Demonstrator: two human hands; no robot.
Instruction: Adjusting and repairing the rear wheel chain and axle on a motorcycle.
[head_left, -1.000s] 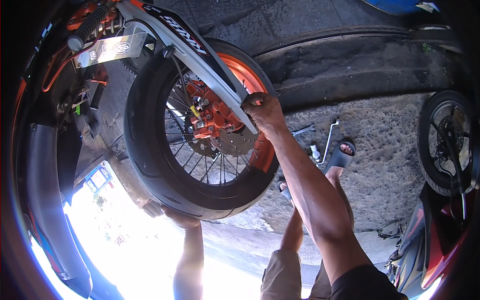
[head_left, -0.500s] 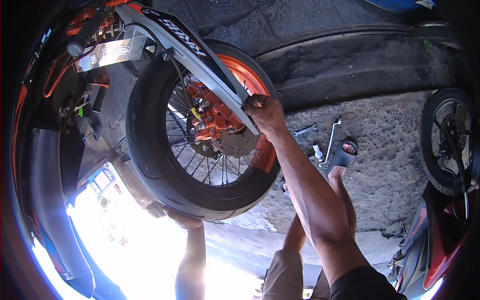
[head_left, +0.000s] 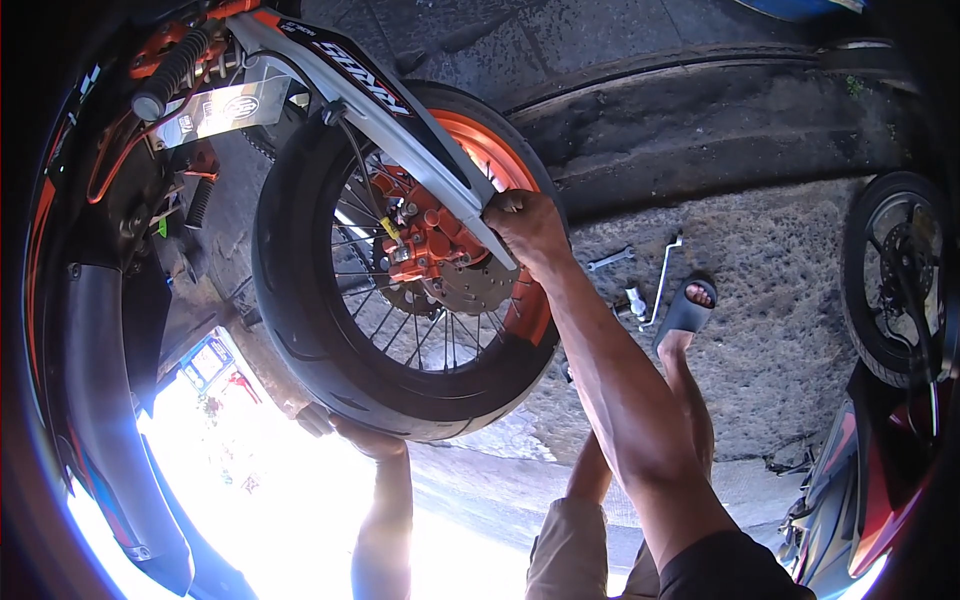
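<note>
A motorcycle front wheel point(head_left: 300, 330) stands in front of me, with a black tyre, an orange rim and wire spokes. An orange brake caliper point(head_left: 425, 243) and a brake disc sit at its hub. The silver and black fork leg point(head_left: 400, 140) slants down across the wheel. My right hand point(head_left: 528, 228) is closed around the lower end of that fork leg, the thumb side up. Against the lower left of the tyre, my left hand point(head_left: 365, 437) holds the wheel from below; part of its palm is hidden by glare and tyre.
An open-ended spanner point(head_left: 612, 260), a socket point(head_left: 636, 302) and a bent-handled wrench point(head_left: 661, 285) lie on the rough concrete right of the wheel, beside a sandalled foot point(head_left: 688, 308). The motorcycle's dark bodywork point(head_left: 95, 340) is at left. Another motorcycle's wheel point(head_left: 893, 270) stands far right.
</note>
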